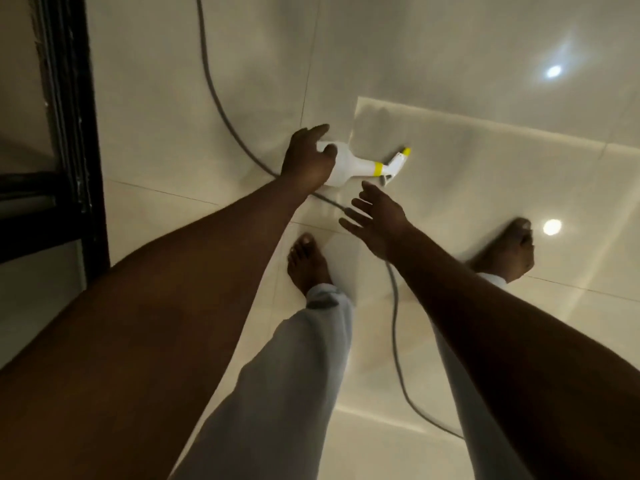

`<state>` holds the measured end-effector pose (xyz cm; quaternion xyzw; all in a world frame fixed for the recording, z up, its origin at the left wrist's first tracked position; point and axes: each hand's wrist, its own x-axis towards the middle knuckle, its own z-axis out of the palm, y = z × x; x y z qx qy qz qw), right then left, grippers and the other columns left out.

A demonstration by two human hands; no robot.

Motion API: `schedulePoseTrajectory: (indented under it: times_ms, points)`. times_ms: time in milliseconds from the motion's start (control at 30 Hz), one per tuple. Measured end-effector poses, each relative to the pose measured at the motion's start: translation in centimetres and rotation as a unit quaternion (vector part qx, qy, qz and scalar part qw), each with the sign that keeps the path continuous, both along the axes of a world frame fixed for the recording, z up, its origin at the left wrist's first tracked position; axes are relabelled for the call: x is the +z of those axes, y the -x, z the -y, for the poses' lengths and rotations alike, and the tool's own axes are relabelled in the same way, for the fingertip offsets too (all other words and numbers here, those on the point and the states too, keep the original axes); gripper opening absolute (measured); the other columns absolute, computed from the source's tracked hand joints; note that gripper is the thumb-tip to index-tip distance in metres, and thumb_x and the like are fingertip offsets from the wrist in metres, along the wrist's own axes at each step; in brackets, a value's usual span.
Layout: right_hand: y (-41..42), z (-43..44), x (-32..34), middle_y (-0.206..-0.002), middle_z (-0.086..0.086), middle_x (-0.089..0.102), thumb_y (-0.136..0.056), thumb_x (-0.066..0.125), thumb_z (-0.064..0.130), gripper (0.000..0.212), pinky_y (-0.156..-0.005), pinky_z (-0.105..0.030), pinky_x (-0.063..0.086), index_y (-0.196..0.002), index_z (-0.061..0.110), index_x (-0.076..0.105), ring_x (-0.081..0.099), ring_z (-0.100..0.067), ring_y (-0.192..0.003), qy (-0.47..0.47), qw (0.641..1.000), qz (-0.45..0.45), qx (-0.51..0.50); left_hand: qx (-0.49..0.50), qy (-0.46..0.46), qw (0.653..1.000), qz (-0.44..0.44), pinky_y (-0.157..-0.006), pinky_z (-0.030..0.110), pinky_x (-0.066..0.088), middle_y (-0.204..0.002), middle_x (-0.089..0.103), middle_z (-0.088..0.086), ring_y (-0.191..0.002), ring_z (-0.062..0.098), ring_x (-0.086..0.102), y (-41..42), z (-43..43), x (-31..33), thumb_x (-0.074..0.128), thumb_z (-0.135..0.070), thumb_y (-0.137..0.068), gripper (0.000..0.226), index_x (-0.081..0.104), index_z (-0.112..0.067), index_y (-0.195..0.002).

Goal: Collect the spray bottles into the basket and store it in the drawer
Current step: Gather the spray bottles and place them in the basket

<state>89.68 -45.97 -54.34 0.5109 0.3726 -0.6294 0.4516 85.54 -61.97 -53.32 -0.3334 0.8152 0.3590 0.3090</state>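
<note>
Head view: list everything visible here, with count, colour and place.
spray bottle: one, white with yellow bands, lying on its side on the floor
cable: one, grey, snaking across the floor past the bottle
frame: one, black, left edge
floor: glossy cream tiles with lamp reflections
trousers: light grey, lower centre
left foot: bare, centre
right foot: bare, right
left hand: over the bottle's base, grip unclear
right hand: fingers spread, near the trigger, holding nothing
</note>
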Motion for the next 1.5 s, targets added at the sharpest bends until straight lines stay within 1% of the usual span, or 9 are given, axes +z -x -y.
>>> schedulePoseTrajectory:
  times_ms: [100, 233, 333, 467, 667, 967, 1200, 1367, 1500]
  points:
    - [0.6, 2.6, -3.3, -0.147, -0.013, 0.052, -0.104, 0.063, 0.037, 0.059, -0.106, -0.052, 0.055, -0.153, 0.009, 0.044, 0.058, -0.036, -0.133, 0.003, 0.999, 0.002, -0.035, 0.003, -0.02, 1.0, 0.015, -0.115, 0.026, 0.038, -0.162, 0.044, 0.004, -0.144, 0.021, 0.047, 1.3, 0.3, -3.0, 0.055, -0.035, -0.102, 0.051, 0.05, -0.024, -0.152]
    - [1.8, 4.6, -5.0, -0.149, -0.015, 0.057, -0.106, 0.059, 0.04, 0.056, -0.102, -0.045, 0.055, -0.153, 0.01, 0.047, 0.06, -0.034, -0.132, -0.003, 0.998, -0.012, -0.056, -0.003, -0.042, 0.999, 0.026, -0.115, 0.033, 0.043, -0.154, 0.054, -0.002, -0.138, 0.02, 0.053, 1.0, 0.6, -4.4, 0.057, -0.035, -0.101, 0.045, 0.06, -0.021, -0.144]
    - [2.3, 4.5, -4.4, -0.151, -0.014, 0.059, -0.107, 0.057, 0.038, 0.053, -0.106, -0.044, 0.053, -0.153, 0.012, 0.049, 0.06, -0.035, -0.134, 0.012, 0.997, -0.027, -0.075, 0.029, -0.055, 0.998, 0.015, -0.112, 0.037, 0.048, -0.15, 0.056, -0.002, -0.132, 0.02, 0.056, 0.2, 0.6, -3.9, 0.058, -0.033, -0.1, 0.043, 0.06, -0.024, -0.142]
    - [2.7, 2.7, -2.0, -0.147, -0.012, 0.063, -0.107, 0.06, 0.033, 0.05, -0.117, -0.049, 0.048, -0.15, 0.011, 0.052, 0.063, -0.034, -0.133, 0.023, 0.995, -0.063, -0.075, 0.054, -0.072, 0.996, -0.017, -0.106, 0.038, 0.052, -0.144, 0.059, -0.004, -0.126, 0.019, 0.059, -0.3, 0.0, -1.7, 0.057, -0.035, -0.098, 0.041, 0.062, -0.028, -0.138]
    - [3.3, -2.6, 4.3, -0.136, -0.007, 0.071, -0.104, 0.065, 0.03, 0.042, -0.116, -0.05, 0.05, -0.142, 0.012, 0.059, 0.066, -0.029, -0.13, -0.005, 0.988, -0.137, -0.066, 0.049, -0.115, 0.991, -0.053, -0.101, 0.033, 0.052, -0.135, 0.064, -0.004, -0.123, 0.016, 0.061, 0.8, -3.7, 3.9, 0.059, -0.03, -0.096, 0.036, 0.066, -0.026, -0.132]
    - [5.1, -15.2, 14.6, -0.142, -0.01, 0.068, -0.106, 0.062, 0.024, 0.038, -0.114, -0.051, 0.051, -0.142, 0.011, 0.06, 0.064, -0.031, -0.134, -0.068, 0.967, -0.206, -0.136, -0.039, -0.156, 0.986, -0.042, -0.113, 0.04, 0.047, -0.145, 0.061, 0.0, -0.131, 0.019, 0.059, 5.9, -16.6, 13.3, 0.061, -0.032, -0.092, 0.048, 0.064, -0.025, -0.139]
    - [6.4, -28.3, 17.9, -0.137, -0.013, 0.069, -0.1, 0.07, 0.021, 0.031, -0.107, -0.051, 0.057, -0.13, 0.012, 0.066, 0.068, -0.029, -0.129, -0.114, 0.946, -0.219, -0.212, -0.112, -0.201, 0.972, -0.039, -0.11, 0.043, 0.05, -0.142, 0.062, -0.005, -0.127, 0.017, 0.06, 9.7, -29.9, 17.6, 0.059, -0.039, -0.083, 0.057, 0.065, -0.027, -0.137]
    - [6.5, -37.2, 19.5, -0.136, -0.015, 0.068, -0.093, 0.079, 0.024, 0.032, -0.103, -0.053, 0.059, -0.119, 0.011, 0.066, 0.068, -0.029, -0.128, -0.178, 0.93, -0.209, -0.245, -0.151, -0.222, 0.963, -0.022, -0.11, 0.044, 0.051, -0.14, 0.065, -0.004, -0.126, 0.017, 0.061, 11.2, -39.4, 18.9, 0.061, -0.036, -0.081, 0.056, 0.067, -0.027, -0.136]
    - [6.1, -43.9, 20.4, -0.137, -0.004, 0.069, -0.09, 0.081, 0.021, 0.044, -0.104, -0.055, 0.058, -0.13, 0.014, 0.065, 0.069, -0.025, -0.125, -0.214, 0.918, -0.215, -0.255, -0.168, -0.235, 0.957, -0.01, -0.11, 0.038, 0.051, -0.14, 0.066, -0.006, -0.126, 0.013, 0.062, 11.3, -46.5, 19.8, 0.06, -0.03, -0.084, 0.053, 0.067, -0.027, -0.136]
